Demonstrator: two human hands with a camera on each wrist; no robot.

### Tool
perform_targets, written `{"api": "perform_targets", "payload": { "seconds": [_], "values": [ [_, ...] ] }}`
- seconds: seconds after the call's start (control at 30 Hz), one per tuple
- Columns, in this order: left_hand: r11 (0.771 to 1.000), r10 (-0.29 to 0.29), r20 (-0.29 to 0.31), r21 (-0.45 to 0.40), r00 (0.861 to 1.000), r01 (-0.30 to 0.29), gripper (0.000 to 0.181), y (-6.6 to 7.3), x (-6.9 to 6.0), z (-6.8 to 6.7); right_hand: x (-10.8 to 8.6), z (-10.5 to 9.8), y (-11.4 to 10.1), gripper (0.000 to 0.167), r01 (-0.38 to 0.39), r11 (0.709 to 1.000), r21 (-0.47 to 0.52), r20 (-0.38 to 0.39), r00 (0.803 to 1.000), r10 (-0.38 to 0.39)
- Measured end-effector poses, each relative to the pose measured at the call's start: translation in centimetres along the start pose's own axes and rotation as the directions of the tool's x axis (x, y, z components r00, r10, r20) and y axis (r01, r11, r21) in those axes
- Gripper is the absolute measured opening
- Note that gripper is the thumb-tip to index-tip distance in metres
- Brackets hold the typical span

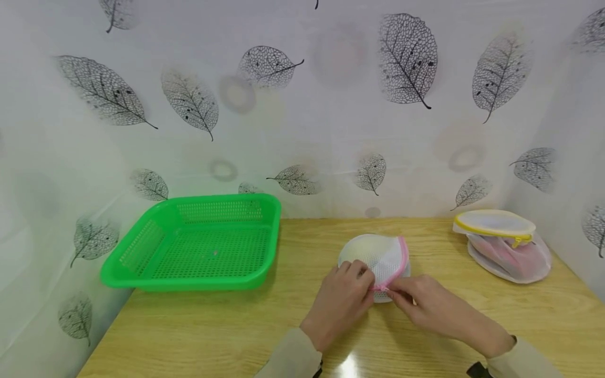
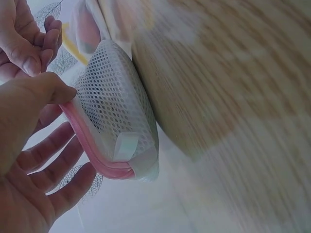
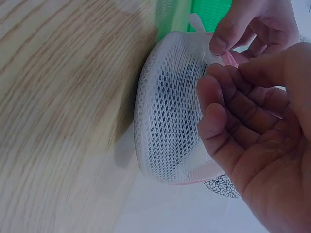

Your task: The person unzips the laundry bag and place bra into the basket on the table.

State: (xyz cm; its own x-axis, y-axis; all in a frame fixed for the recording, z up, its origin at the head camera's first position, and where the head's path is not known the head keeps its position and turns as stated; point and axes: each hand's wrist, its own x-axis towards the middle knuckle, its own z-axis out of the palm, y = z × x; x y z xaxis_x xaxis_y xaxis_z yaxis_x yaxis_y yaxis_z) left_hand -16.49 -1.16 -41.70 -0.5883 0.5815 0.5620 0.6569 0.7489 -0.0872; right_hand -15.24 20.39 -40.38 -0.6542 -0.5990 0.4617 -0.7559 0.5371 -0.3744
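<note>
A small white mesh laundry bag (image 1: 371, 249) with a pink zipper (image 1: 404, 257) sits on the wooden table. Something pale yellow shows faintly through its top. My left hand (image 1: 341, 296) pinches the zippered edge between thumb and index finger, its other fingers spread beyond the edge in the left wrist view. Close beside it, my right hand (image 1: 437, 305) pinches at the front of the zipper, where the pull seems to be; its fingertips cover that spot. In the right wrist view, the bag's mesh side (image 3: 170, 107) bulges out and dark contents show through.
A green plastic basket (image 1: 189, 281) stands at the left, with a tiny speck on its bottom. At the far right lies another white mesh bag (image 1: 510, 247) with a yellow zipper and pinkish cloth inside. A leaf-print curtain (image 1: 331, 131) hangs behind the table (image 1: 212, 331).
</note>
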Motion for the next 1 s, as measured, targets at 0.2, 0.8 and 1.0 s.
{"api": "perform_targets", "payload": {
  "seconds": [0.2, 0.8, 1.0],
  "values": [
    [1.0, 0.012, -0.005, -0.026, 1.0, -0.012, 0.011, 0.0, 0.1, -0.1, 0.0, -0.1, 0.2, 0.029, 0.022, 1.0, -0.005, -0.037, 0.999, -0.022],
    [1.0, 0.017, 0.016, -0.021, 1.0, -0.016, 0.01, -0.1, 0.0, -0.1, -0.2, -1.0, 0.0, 0.028, -0.037, 0.999, -0.011, -0.048, 0.998, 0.036],
    [1.0, 0.022, 0.018, -0.009, 1.0, -0.022, 0.01, -0.1, 0.0, -0.2, -0.2, -1.3, -0.1, 0.032, -0.062, 0.998, -0.024, -0.056, 0.997, 0.061]
  ]
}}
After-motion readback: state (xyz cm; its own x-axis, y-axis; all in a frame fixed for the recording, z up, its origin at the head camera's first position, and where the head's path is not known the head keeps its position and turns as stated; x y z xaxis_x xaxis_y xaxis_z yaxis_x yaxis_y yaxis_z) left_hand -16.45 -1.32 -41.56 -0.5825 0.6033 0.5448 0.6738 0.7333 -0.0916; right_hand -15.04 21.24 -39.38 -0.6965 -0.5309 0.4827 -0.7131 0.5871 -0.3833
